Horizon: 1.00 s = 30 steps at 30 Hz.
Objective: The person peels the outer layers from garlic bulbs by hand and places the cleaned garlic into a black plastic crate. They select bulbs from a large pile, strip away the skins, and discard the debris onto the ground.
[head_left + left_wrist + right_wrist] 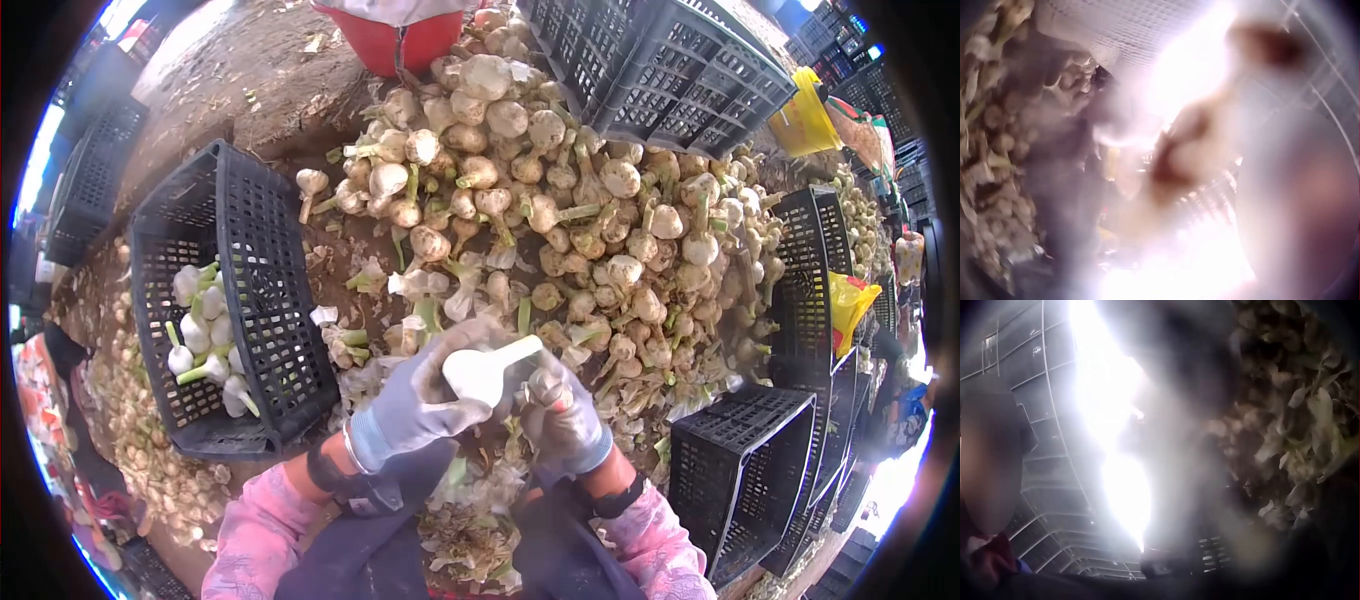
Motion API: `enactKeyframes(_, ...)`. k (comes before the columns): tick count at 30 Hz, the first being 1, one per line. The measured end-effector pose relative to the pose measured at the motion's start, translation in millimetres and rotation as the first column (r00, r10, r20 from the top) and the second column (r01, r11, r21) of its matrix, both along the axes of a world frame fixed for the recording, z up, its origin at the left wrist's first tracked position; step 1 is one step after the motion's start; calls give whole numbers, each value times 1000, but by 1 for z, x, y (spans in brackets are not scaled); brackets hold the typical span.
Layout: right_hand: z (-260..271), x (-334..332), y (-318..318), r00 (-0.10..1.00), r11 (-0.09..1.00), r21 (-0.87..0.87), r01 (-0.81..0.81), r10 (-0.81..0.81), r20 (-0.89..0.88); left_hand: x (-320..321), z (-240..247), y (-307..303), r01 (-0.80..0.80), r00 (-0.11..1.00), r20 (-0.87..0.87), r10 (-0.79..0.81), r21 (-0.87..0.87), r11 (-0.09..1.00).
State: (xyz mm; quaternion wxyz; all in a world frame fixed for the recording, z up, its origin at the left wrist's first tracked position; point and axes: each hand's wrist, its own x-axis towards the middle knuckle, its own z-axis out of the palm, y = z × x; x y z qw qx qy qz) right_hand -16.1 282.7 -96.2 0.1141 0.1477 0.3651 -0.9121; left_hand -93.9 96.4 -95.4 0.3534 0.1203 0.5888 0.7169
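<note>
Your gloved L hand (420,400) has its fingers curled round a peeled white garlic bulb (478,374), stalk pointing up and right. R hand (565,420) sits just right of the bulb, fingers curled; can't tell if it grips anything. Garlic pile (560,220) lies beyond the grip. Black crate (260,250) w/ peeled bulbs (205,335) is to its left.

Head view steeply down over garlic pile (560,200), wrist views close, glare-blurred, sharing pile edges
</note>
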Motion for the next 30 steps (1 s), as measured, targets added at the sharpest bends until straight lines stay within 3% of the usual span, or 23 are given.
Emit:
enactKeyframes(2, -20, -6, 3, 988, 998, -8, -69, 67, -139, 4, -1, -5, -61, 994, -91, 52, -101, 993)
enactKeyframes(3, -21, -11, 0, 983, 996, -58, -64, 53, -176, 2, 6, -6, -125, 862, -507, -4, -221, 967)
enactKeyframes(4, -18, -10, -9, 997, 984, -174, -30, 17, -78, 2, 8, -7, -130, 791, -608, -68, -275, 953)
enactKeyframes(6, -20, -15, -10, 998, 987, -159, -21, 12, -57, 2, 13, -9, -160, 611, -764, -206, -375, 913)
enactKeyframes(7, -21, -18, -9, 999, 988, -151, -14, 6, -48, -1, 21, -10, -111, 637, -746, -196, -340, 934)
enactKeyframes(9, -10, -21, -3, 999, 996, 80, -42, 41, 17, -3, 17, -19, -43, 738, -664, -121, -225, 973)
enactKeyframes(10, -10, -19, -3, 1000, 995, 98, -18, 16, 16, -4, 16, -22, -15, 784, -615, -89, -161, 987)
enactKeyframes(12, -11, -15, -3, 999, 990, 134, 30, -32, 13, -6, 19, -26, -80, 763, -646, -29, -138, 987)
enactKeyframes(14, -3, -13, -11, 991, 994, -25, 104, -102, 81, -6, 17, -33, -139, 731, -683, 11, -134, 981)
enactKeyframes(15, -1, -14, -11, 997, 993, 93, 73, -73, -8, -3, 15, -32, -205, 752, -656, 64, -139, 969)
enactKeyframes(18, 4, -8, -13, 981, 827, 548, 129, -25, -193, 1, 22, -27, -280, 770, -636, 41, -279, 919)
enactKeyframes(20, 7, -9, -17, 940, 655, 707, 267, -15, -341, 3, 23, -26, -304, 787, -615, 39, -332, 893)
enactKeyframes(23, 12, -4, -24, 885, 443, 795, 413, 11, -466, 5, 23, -27, -304, 831, -550, 78, -332, 893)
enactKeyframes(26, 12, 0, -28, 876, 368, 819, 440, 24, -481, 6, 16, -26, -329, 791, -602, 109, -268, 906)
enactKeyframes(30, 14, -1, -29, 869, 345, 818, 459, 18, -495, 10, 19, -21, -356, 748, -658, 89, -285, 890)
